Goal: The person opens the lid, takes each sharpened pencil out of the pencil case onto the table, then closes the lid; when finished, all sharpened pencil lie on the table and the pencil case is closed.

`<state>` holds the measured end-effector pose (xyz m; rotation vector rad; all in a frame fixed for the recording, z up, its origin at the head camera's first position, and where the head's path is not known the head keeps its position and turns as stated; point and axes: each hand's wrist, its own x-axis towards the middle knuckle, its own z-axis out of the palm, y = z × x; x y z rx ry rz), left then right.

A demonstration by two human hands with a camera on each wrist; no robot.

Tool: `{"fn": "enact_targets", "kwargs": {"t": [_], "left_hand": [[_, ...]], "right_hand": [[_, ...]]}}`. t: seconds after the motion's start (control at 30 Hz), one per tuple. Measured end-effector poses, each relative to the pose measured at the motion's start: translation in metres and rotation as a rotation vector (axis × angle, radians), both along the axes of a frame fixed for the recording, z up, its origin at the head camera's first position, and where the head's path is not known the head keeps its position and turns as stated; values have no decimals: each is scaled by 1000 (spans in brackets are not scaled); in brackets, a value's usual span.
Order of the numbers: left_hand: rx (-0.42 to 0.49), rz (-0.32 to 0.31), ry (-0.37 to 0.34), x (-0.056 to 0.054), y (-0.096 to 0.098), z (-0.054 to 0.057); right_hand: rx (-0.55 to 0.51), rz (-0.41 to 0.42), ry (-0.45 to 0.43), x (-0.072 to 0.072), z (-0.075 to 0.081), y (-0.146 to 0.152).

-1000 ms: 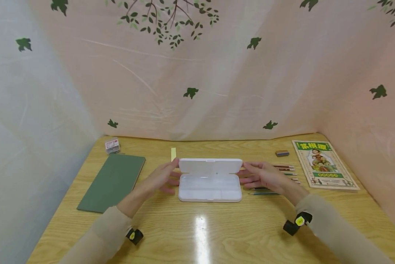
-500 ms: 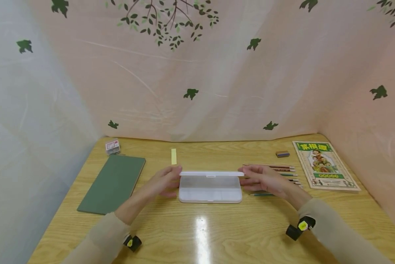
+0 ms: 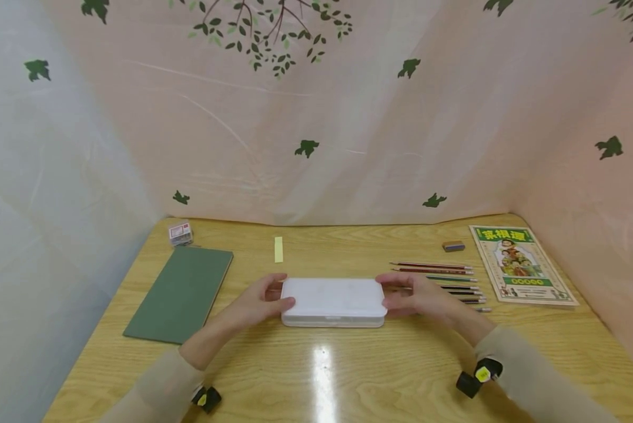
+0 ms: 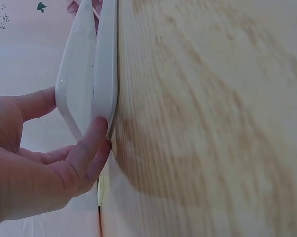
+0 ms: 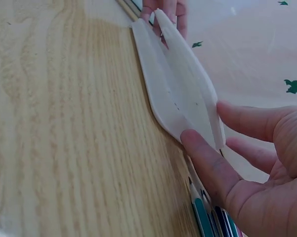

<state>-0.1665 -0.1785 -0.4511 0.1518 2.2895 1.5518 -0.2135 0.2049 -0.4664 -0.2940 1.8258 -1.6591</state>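
Note:
A white plastic pencil case point(image 3: 331, 296) lies lengthwise on the table, its hinged lid point(image 3: 333, 294) lowered almost onto the base. My left hand point(image 3: 255, 302) holds the left end, with the thumb at the lid's edge. At the opposite end my right hand point(image 3: 422, 298) does the same, fingertips at the case's side. In the left wrist view a narrow gap separates the lid point(image 4: 75, 69) from the base point(image 4: 106, 69). The right wrist view shows a fingertip of the right hand point(image 5: 257, 182) on the base and the thumb against the lid's edge.
Several pencils point(image 3: 456, 272) lie right of the case, partly behind the right hand. Beyond them are an eraser point(image 3: 453, 246) and an illustrated booklet point(image 3: 522, 264). A green notebook point(image 3: 181, 294), a small clear box point(image 3: 180, 234) and a yellow paper strip point(image 3: 278, 249) lie to the left and back.
The lid has swung down toward me, from standing raised to nearly flat over the base. Both hands have come down with it at the two ends.

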Motion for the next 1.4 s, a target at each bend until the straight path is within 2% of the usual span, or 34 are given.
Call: {"fn": "enact_targets", "kwargs": {"t": [0.3, 0.6, 0.87, 1.23, 1.27, 1.33, 1.4], "left_hand": [[-12, -30, 50, 2, -1, -4], [-34, -38, 50, 2, 1, -3], [-77, -88, 105, 1, 4, -3], [-102, -76, 98, -1, 6, -5], [-110, -84, 106, -1, 5, -5], [-158, -115, 155, -1, 4, -5], [-228, -168, 246, 1, 1, -4]], "right_hand": [[63, -14, 73, 9, -2, -6], [136, -23, 140, 15, 5, -11], [153, -55, 184, 20, 2, -10], [153, -52, 216, 21, -1, -9], [164, -43, 230, 21, -1, -9], [224, -8, 319, 19, -1, -10], [308, 32, 444, 17, 1, -11]]}}
